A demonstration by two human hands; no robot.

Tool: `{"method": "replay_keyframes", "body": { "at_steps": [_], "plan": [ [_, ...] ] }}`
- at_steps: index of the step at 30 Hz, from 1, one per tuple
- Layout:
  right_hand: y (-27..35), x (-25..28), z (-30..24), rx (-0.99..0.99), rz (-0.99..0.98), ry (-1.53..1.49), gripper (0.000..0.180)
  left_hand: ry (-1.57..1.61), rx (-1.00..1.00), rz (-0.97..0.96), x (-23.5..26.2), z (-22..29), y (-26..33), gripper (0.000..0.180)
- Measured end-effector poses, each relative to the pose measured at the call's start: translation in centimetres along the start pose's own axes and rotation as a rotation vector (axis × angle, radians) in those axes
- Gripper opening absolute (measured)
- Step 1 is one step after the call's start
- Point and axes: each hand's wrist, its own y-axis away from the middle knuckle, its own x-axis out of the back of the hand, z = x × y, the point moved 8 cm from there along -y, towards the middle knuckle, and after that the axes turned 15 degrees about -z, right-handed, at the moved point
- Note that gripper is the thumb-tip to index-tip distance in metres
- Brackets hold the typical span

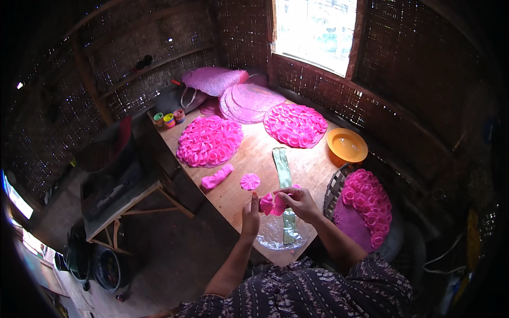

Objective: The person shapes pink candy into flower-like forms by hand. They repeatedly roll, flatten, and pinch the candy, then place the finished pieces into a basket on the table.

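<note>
Over the near end of the table, a pink ruffled piece is held between my two hands, its material too small to tell. My left hand pinches its left edge, with the thumb up. From the right, my right hand grips it with bent fingers. Below lies a round, shiny silver sheet, crossed by a long pale green strip that runs away from me. A flat pleated pink rosette rests just beyond my left hand. Left of it is a crumpled pink roll.
Two pink ruffled rounds and stacked flat pink discs cover the wooden table's far side. Small colourful cups stand at its left edge. Right are an orange bowl and a basket with pink rosettes.
</note>
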Motion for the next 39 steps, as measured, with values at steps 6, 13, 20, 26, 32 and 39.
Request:
{"method": "replay_keyframes", "body": {
  "at_steps": [6, 13, 20, 26, 32, 39],
  "plan": [
    [0.9, -1.7, -5.3, 0.214, 0.003, 0.732, 0.019, 0.022, 0.052, -0.083, -0.7, 0.7, -0.1, 0.067],
    [1.1, -3.8, -7.2, 0.302, -0.068, 0.892, 0.017, -0.399, 0.042, -0.087, -1.2, 2.0, 0.7, 0.061],
    [0.6, -2.6, -3.9, 0.161, -0.009, 0.809, 0.014, 0.523, 0.095, 0.071, 0.3, -1.5, 0.3, 0.075],
    [0.4, -0.9, 1.7, -0.064, 0.177, 0.577, 0.019, 0.771, 0.113, -0.001, -2.2, -4.1, 2.6, 0.05],
    [0.4, -1.0, 4.1, -0.045, 0.046, 0.193, 0.035, 0.002, 0.038, -0.141, -0.2, -2.0, 2.0, 0.023],
    [-0.7, -1.0, 3.8, 0.072, -0.049, 0.145, 0.021, -0.125, 0.032, -0.093, 1.2, -0.4, 1.6, 0.021]
  ]
}}
